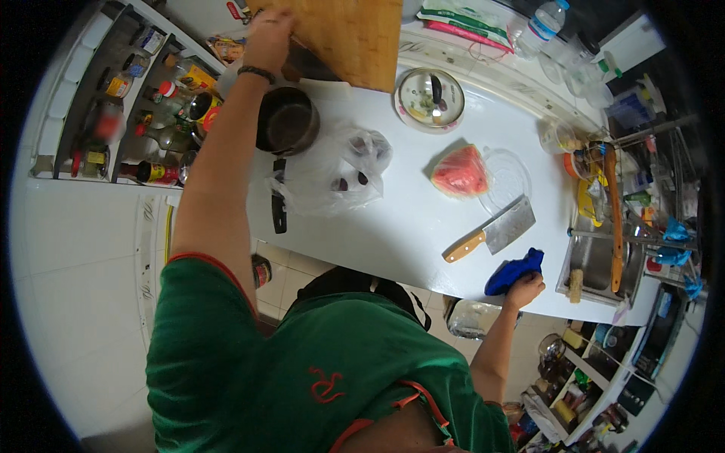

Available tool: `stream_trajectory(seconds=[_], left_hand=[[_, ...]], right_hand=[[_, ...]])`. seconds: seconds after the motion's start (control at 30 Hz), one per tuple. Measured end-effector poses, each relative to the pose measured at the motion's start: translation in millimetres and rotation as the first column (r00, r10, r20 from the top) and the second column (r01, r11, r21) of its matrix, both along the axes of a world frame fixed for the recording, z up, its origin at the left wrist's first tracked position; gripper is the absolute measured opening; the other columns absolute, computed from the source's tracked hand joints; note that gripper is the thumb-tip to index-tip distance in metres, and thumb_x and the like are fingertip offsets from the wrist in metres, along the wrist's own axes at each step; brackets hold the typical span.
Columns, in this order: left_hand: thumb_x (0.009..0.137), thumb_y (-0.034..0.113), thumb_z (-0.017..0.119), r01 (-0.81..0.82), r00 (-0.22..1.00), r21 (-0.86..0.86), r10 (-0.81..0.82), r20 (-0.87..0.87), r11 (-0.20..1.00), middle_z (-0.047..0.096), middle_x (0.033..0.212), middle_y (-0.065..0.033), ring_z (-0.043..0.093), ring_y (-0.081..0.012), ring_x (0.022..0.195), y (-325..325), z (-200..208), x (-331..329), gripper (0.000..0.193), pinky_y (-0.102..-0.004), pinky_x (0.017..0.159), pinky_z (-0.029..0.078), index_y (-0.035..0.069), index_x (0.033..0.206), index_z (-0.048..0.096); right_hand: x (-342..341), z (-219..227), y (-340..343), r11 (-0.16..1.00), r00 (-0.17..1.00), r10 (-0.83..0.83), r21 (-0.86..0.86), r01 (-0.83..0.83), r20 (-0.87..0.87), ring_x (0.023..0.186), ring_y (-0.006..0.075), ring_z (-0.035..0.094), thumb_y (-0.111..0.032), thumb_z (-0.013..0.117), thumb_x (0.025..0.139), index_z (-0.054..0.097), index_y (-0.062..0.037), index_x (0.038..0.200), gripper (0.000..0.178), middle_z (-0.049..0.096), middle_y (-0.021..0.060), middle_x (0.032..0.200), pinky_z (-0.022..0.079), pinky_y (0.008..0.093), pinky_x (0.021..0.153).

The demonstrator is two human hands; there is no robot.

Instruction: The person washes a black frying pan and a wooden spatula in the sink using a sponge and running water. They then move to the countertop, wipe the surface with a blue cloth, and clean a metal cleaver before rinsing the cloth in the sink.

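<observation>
My left arm stretches to the far left of the counter, where my left hand (pixel 269 36) grips the left edge of a wooden cutting board (pixel 355 38) standing upright at the back. At the front edge on the right, my right hand (pixel 526 288) is closed on a crumpled blue cloth (pixel 516 270) that lies on the counter. Just beyond the cloth is a cleaver (pixel 510 228) with a wooden handle. Behind it sits a wedge of watermelon (pixel 461 172) in clear wrap, beside a clear round lid (pixel 507 181).
A dark pot (pixel 288 121) and a clear plastic bag (pixel 340 177) occupy the counter's left. A glass-lidded dish (pixel 429 100) stands near the back. The sink (pixel 596 260) lies at the right. Bottles and jars fill the left rack (pixel 113 143); a water bottle (pixel 542 29) is on the sill.
</observation>
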State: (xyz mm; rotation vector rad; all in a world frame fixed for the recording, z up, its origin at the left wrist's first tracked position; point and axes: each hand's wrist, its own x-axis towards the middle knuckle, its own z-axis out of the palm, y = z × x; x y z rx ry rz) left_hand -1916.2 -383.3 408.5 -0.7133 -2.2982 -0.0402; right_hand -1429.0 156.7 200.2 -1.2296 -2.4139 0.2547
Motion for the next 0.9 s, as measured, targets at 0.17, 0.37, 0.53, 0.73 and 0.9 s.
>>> stream_trajectory(seconds=[0.17, 0.37, 0.53, 0.73, 0.9], left_hand=[[0.082, 0.028, 0.066, -0.366, 0.928, 0.755, 0.273, 0.253, 0.544, 0.058, 0.115, -0.0154, 0.054, -0.0295, 0.106, -74, -25, -48, 0.049, -0.0407, 0.092, 0.043, -0.003, 0.117, 0.051], [0.072, 0.038, 0.074, -0.292, 0.941, 0.805, 0.005, 0.338, 0.516, 0.067, 0.088, -0.0142, 0.064, -0.0264, 0.083, -49, -31, -58, 0.064, -0.0353, 0.079, 0.05, -0.006, 0.114, 0.052], [0.071, 0.045, 0.074, -0.365, 0.927, 0.777, 0.12, 0.355, 0.513, 0.065, 0.088, -0.0122, 0.061, -0.0228, 0.083, 9, -36, -53, 0.06, -0.034, 0.074, 0.05, -0.002, 0.103, 0.057], [0.073, 0.032, 0.076, -0.225, 0.974, 0.795, 0.146, 0.173, 0.564, 0.06, 0.093, -0.0127, 0.058, -0.0198, 0.081, 54, -39, -22, 0.052, -0.0327, 0.073, 0.049, -0.005, 0.102, 0.054], [0.065, 0.028, 0.08, -0.218, 0.975, 0.866, 0.058, 0.216, 0.451, 0.064, 0.086, -0.0132, 0.062, -0.0234, 0.078, 25, -46, -39, 0.055, -0.0333, 0.074, 0.051, -0.005, 0.1, 0.054]], right_hand=[[-9, -3, -3, 0.999, 0.999, 0.043, -0.005, -0.043, 0.001, 0.086, 0.0371, 0.054, -0.008, 0.05, 0.085, 0.056, 0.0007, 0.1, 0.018, 0.051, 0.0204, 0.095, 0.044, 0.0428, 0.079], [-8, -4, -1, 1.0, 1.0, 0.025, 0.0, -0.025, 0.016, 0.087, 0.0371, 0.054, -0.007, 0.05, 0.085, 0.056, 0.0015, 0.099, 0.018, 0.051, 0.0199, 0.095, 0.044, 0.043, 0.079], [-8, -2, -2, 1.0, 1.0, -0.012, -0.013, 0.013, 0.009, 0.088, 0.0372, 0.053, -0.007, 0.049, 0.085, 0.055, 0.0012, 0.098, 0.016, 0.051, 0.0201, 0.095, 0.044, 0.0432, 0.079], [-3, -2, -3, 0.999, 1.0, 0.007, 0.038, -0.007, -0.003, 0.085, 0.0377, 0.053, -0.006, 0.05, 0.084, 0.055, 0.0003, 0.097, 0.015, 0.051, 0.0202, 0.094, 0.044, 0.0436, 0.078], [-8, -5, -2, 1.0, 1.0, 0.016, 0.026, -0.016, -0.011, 0.085, 0.0379, 0.053, -0.005, 0.049, 0.084, 0.056, 0.0005, 0.096, 0.015, 0.051, 0.0203, 0.092, 0.044, 0.0441, 0.078]])
